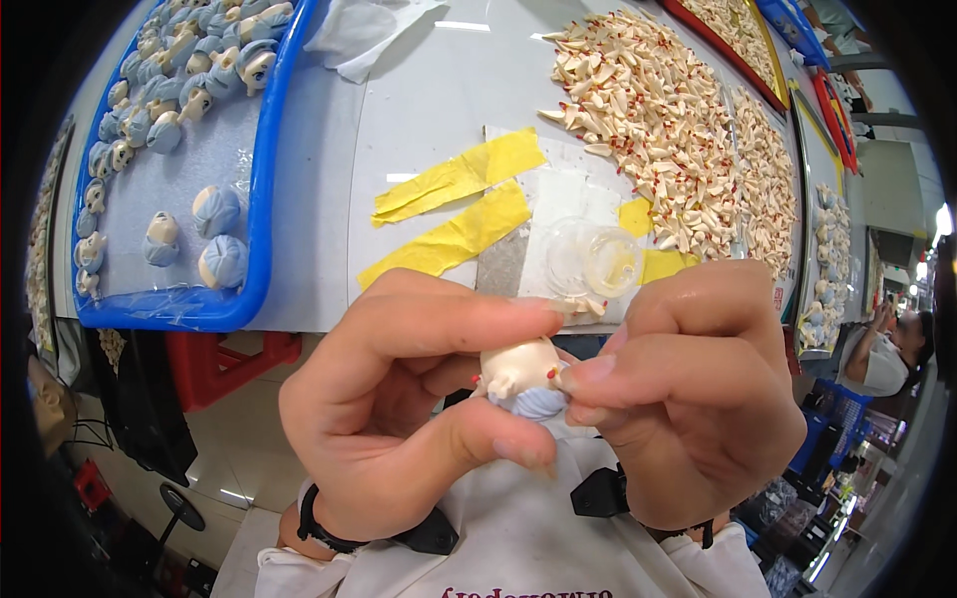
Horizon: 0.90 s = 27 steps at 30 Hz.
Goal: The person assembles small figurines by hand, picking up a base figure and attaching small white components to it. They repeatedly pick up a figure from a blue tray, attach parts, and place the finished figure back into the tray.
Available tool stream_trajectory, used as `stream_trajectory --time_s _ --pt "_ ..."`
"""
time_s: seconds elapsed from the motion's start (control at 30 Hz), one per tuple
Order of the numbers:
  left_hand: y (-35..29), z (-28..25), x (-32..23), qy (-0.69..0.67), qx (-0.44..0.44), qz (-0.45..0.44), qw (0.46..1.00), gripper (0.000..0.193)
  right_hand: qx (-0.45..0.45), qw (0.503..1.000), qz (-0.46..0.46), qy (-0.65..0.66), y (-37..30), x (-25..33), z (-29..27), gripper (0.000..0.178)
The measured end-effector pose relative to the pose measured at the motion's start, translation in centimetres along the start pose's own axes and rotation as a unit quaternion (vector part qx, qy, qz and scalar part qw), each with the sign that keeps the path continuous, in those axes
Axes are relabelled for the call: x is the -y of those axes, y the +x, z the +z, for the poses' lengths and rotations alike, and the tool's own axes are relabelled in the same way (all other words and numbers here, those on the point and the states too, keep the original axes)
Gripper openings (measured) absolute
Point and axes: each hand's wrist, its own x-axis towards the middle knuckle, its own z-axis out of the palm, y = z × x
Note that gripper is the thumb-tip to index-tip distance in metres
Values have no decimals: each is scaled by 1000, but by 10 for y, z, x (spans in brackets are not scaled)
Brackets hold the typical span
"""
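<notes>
My left hand (389,399) grips a small doll head (520,361) between thumb and index finger, in front of my chest. The head is cream-coloured, with a pale blue ridged hair part on its lower side. Little red spots show on both sides of it. My right hand (698,384) is closed in a pinch at the head's right side, its fingertips on a tiny red-tipped piece (552,375), mostly hidden. Just beyond my hands stands a small clear round dish (610,261), with a few cream red-tipped pieces (581,305) lying by it.
On the left stands a blue tray (261,199) with several blue-haired doll heads (217,211). A large pile of cream red-tipped pieces (668,130) covers the right of the table. Yellow tape strips (449,229) lie mid-table near a white cloth (364,35). Another person (882,349) sits far right.
</notes>
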Motion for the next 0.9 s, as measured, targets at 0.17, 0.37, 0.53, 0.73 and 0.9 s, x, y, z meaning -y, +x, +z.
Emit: stream_trajectory --time_s 0.17,0.37,0.53,0.73,0.9 --pt "5 2 -4 38 5 50 998 45 -9 997 -41 66 2 -9 -3 32" --pt "17 3 -8 261 111 247 926 31 30 960 128 247 -6 5 -8 54" --pt "14 20 -11 357 45 273 892 36 57 944 207 252 -11 2 -38 47" --pt "14 -6 -17 402 7 280 872 31 -263 918 250 161 -36 -46 -132 30" --pt "21 -28 -26 418 -53 243 873 23 -190 899 393 -38 -70 -101 -210 20"
